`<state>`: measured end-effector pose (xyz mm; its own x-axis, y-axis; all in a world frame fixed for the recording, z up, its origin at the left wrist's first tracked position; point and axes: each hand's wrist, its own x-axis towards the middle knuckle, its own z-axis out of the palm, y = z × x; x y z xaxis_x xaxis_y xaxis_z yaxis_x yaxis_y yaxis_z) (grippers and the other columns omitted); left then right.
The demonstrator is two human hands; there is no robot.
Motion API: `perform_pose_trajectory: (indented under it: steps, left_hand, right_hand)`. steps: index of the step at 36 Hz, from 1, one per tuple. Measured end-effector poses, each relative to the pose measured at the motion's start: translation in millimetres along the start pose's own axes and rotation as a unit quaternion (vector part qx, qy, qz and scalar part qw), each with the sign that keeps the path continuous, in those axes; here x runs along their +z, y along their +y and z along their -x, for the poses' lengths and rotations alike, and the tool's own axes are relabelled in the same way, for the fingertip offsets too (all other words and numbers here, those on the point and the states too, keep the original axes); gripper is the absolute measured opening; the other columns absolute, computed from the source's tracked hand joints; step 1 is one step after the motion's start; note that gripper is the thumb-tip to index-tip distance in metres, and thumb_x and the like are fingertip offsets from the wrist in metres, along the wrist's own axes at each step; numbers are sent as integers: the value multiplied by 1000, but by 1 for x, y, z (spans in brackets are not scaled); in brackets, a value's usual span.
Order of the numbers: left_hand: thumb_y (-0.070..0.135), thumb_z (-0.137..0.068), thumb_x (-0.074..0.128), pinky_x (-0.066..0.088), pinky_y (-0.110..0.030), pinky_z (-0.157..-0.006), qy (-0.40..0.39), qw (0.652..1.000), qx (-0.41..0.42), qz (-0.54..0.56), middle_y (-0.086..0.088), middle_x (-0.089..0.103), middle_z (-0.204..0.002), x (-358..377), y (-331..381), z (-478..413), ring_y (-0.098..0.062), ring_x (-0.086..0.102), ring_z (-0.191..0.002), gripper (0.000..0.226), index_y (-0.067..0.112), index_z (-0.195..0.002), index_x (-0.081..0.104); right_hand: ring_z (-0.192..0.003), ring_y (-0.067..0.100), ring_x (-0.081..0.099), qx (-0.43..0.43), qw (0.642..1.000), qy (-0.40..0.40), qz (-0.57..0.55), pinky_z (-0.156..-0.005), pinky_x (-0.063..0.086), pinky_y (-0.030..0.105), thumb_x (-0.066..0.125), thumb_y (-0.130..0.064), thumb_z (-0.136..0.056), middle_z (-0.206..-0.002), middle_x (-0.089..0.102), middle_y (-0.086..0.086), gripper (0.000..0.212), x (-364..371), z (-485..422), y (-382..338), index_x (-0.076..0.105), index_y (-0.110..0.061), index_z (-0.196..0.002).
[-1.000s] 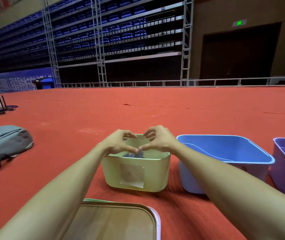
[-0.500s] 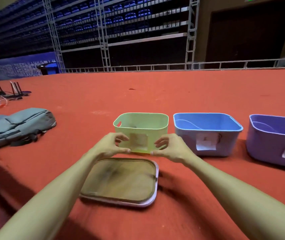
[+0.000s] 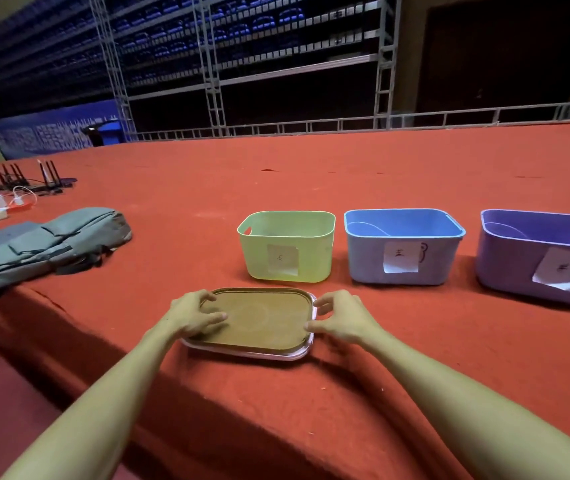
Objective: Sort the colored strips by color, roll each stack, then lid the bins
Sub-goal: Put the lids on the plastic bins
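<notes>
Fingers [image 3: 212, 317] of the left hand [image 3: 190, 315] lie loosely spread, pressing on top of the brown lid [image 3: 263, 318] at its left end. I can't tell whether the thumb hooks the rim. On the other side, the right hand [image 3: 339, 318] has its thumb against the lid's right rim and its fingers [image 3: 323, 302] curled over the far corner, a pinch closing on the edge. The lid lies flat on the red carpet [image 3: 346, 188], near the front drop. A paler rim shows under it, perhaps a second lid.

A second ago both hands were together over the mouth of the green bin [image 3: 287, 247], letting something dark down into it. Then they drew back, and now they are on the lid just in front of that bin. I'd judge from this that the sorting and rolling are done for green and the lidding has started. From where I stand none of the bins' insides show, so I can't see the strips.

The blue bin [image 3: 401, 249] and the purple bin [image 3: 540, 258] stand open to the right, each with a paper label. A grey backpack [image 3: 48, 244] lies well off to the left.
</notes>
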<state>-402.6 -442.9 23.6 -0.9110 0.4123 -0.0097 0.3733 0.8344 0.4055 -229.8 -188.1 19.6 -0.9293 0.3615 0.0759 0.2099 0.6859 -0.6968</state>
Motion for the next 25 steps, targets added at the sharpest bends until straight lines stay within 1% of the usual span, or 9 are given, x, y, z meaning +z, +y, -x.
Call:
perform_pose_trajectory:
  steps: [6, 11, 14, 17, 20, 23, 25]
  left_hand:
    - [52, -78, 70, 39, -32, -102, -5, 1000, -23, 1, -8, 60, -127, 1, 4, -4, -26, 52, -122, 57, 21, -124, 56]
    - [47, -78, 72, 42, -30, -97, -7, 999, -37, 15, -8, 60, -129, -1, 5, -8, -26, 54, -122, 57, 18, -125, 56]
    - [46, -78, 73, 45, -29, -94, -8, 999, -48, 24, -10, 62, -125, -3, 3, -10, -24, 56, -119, 53, 17, -120, 59]
    - [47, -76, 74, 46, -30, -94, -3, 998, -52, 41, -9, 64, -121, -4, 2, -11, -22, 57, -117, 49, 19, -115, 63]
    - [43, -76, 75, 46, -31, -95, 14, 996, -53, 72, -10, 65, -120, -3, 5, -10, -22, 58, -116, 45, 19, -113, 64]
    - [38, -77, 76, 46, -32, -92, 34, 992, -59, 109, -11, 65, -118, -3, 8, -9, -26, 59, -111, 46, 19, -116, 64]
    - [35, -77, 76, 45, -32, -91, 48, 989, -56, 131, -11, 64, -117, -4, 12, -7, -27, 59, -109, 49, 17, -121, 61]
  right_hand:
    - [-100, 15, 63, 7, 1000, -18, 12, -89, 49, 28, 81, -43, -66, -104, 71, -1, 63, 3, -4, -3, 63, -14, -119]
    - [-106, 17, 60, 14, 999, -26, 29, -93, 47, 30, 80, -45, -65, -108, 69, 0, 67, 10, -8, -5, 61, -15, -122]
    - [-110, 16, 60, 18, 999, -18, 22, -95, 47, 28, 80, -43, -65, -113, 68, 1, 68, 13, -11, -5, 60, -13, -123]
    - [-109, 16, 61, 19, 1000, -6, 14, -92, 46, 23, 80, -38, -68, -115, 67, 3, 66, 17, -12, -6, 59, -12, -125]
    - [-109, 18, 58, 26, 1000, 9, -1, -89, 44, 24, 79, -37, -71, -107, 68, 3, 61, 19, -12, -7, 60, -14, -125]
    - [-97, 13, 60, 43, 998, 31, -45, -82, 44, 22, 81, -34, -71, -91, 65, -1, 57, 19, -12, -10, 62, -16, -121]
    - [-93, 11, 60, 55, 995, 48, -75, -80, 43, 22, 82, -33, -70, -89, 64, -3, 58, 19, -13, -12, 62, -17, -121]
